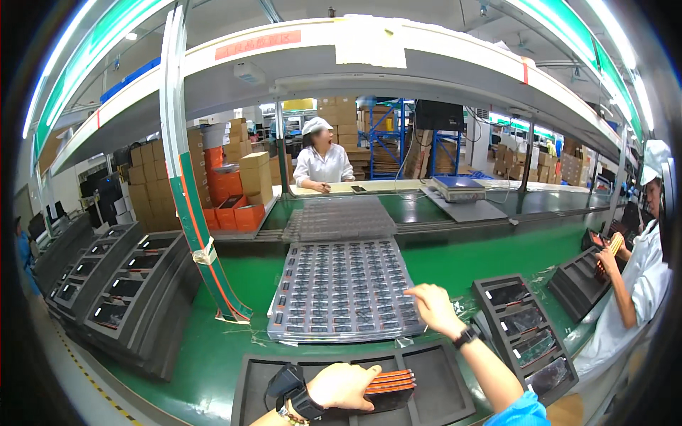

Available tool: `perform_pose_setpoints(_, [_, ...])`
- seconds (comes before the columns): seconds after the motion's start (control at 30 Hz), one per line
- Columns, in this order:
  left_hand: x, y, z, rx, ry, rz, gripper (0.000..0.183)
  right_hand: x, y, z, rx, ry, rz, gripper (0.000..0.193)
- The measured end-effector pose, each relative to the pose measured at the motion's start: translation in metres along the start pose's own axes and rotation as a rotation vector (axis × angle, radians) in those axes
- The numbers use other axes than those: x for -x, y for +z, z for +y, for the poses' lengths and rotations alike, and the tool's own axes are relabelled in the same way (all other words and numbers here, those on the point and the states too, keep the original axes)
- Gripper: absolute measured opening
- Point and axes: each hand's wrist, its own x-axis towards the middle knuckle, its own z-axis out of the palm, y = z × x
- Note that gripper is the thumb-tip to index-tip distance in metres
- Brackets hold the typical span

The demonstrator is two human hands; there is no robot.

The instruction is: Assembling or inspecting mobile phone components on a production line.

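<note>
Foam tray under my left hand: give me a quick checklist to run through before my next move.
1. Left hand gripping the orange-edged stack: ok.
2. Stack within the outline of the dark foam tray: ok.
3. Stack resting on the tray's bottom: cannot tell, its underside is hidden.
4. Right hand holding a small part: cannot tell; it is at the right side of the clear plastic tray.
5. Green work surface free of scraps: not ok, whitish bits lie beside the right hand.
</note>
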Motion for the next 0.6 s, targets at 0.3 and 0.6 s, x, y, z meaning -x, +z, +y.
perform_pose_setpoints(0.3, [0.015,0.006,-0.001,0.046,-0.013,0.262,0.073,-0.046,0.055,0.058,0.406,-0.088,-0.105,0.024])
perform_pose_setpoints(0.6, [0.015,0.007,0.001,0.033,-0.007,0.306,0.066,-0.070,0.050,0.057,0.414,-0.154,0.025,0.010])
